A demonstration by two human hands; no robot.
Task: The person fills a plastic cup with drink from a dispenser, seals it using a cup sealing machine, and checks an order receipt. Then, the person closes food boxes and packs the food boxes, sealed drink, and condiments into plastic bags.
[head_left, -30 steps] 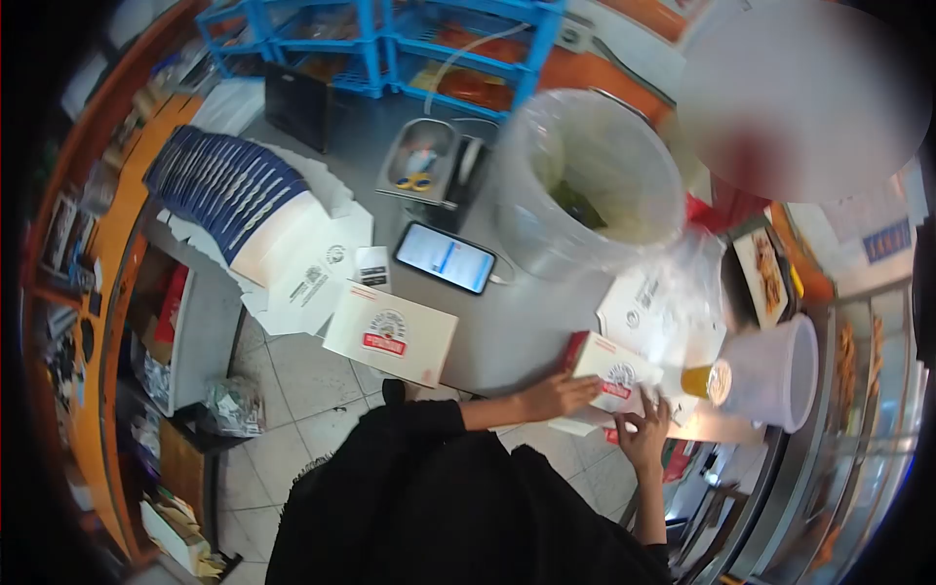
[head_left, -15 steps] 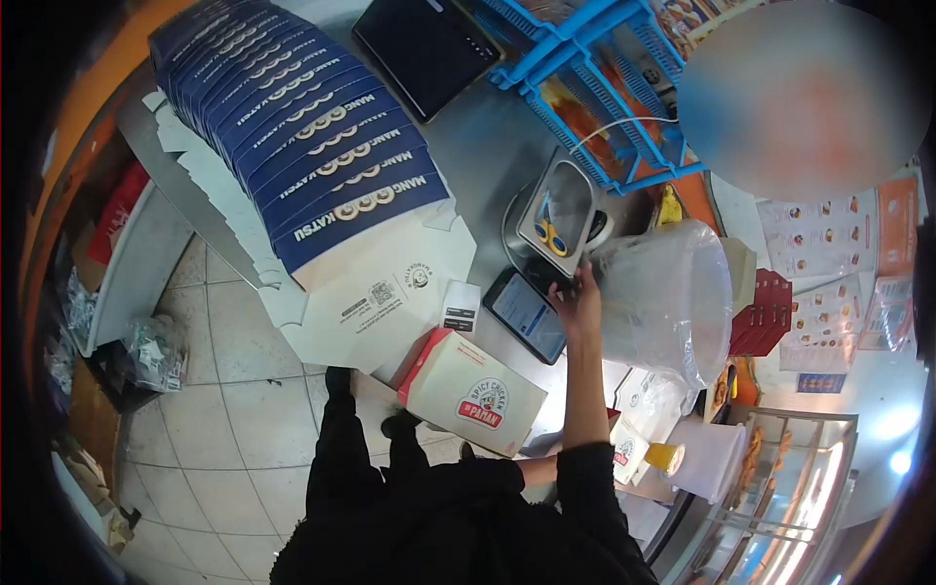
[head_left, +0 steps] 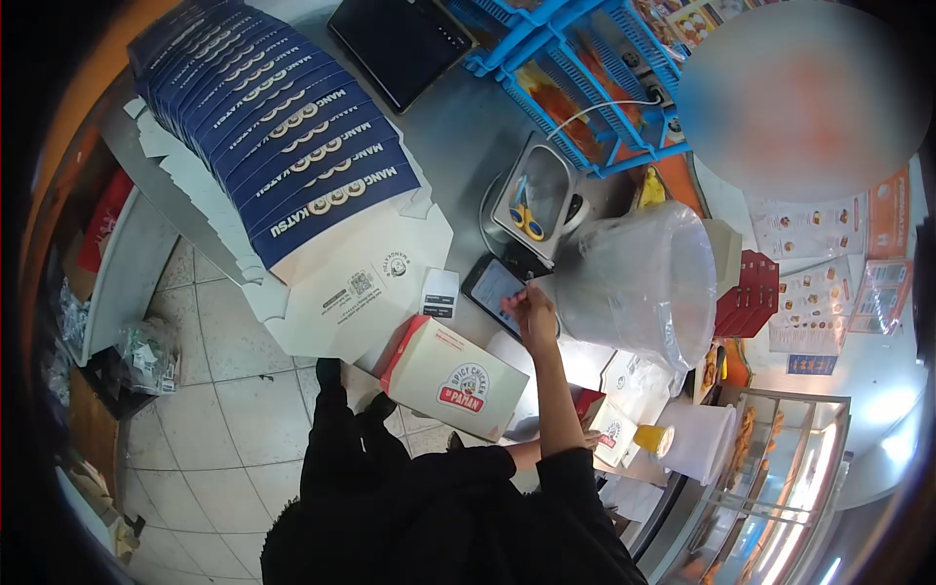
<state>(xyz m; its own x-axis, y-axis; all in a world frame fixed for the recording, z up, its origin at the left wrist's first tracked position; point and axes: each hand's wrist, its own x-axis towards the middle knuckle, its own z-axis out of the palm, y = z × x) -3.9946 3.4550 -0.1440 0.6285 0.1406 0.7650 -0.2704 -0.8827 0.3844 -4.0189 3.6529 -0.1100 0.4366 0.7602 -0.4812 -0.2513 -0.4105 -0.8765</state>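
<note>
My right hand (head_left: 531, 314) reaches over a smartphone (head_left: 490, 285) lying on the metal counter. Its fingers are partly bent and slightly apart at the lit screen, holding nothing. Most of my left hand (head_left: 590, 440) is hidden behind my right forearm. The part that shows is beside a small white chicken box (head_left: 614, 436), and its grip cannot be made out. A white card with black labels (head_left: 441, 292) lies left of the phone. Just above is a metal tray (head_left: 542, 187) holding yellow-and-blue scissors (head_left: 526, 214).
Stacked blue cartons (head_left: 331, 195) fan across the counter at left. A larger Spicy Chicken box (head_left: 456, 378) sits at the counter edge. A plastic-lined container (head_left: 634, 283) stands right of the phone. Farther off are blue baskets (head_left: 575, 97), a black tablet (head_left: 402, 49) and a blurred person (head_left: 804, 102).
My right hand has moved from the metal tray's edge down and left onto the phone screen. Part of my left hand now shows by the small box. The whole view has shifted slightly.
</note>
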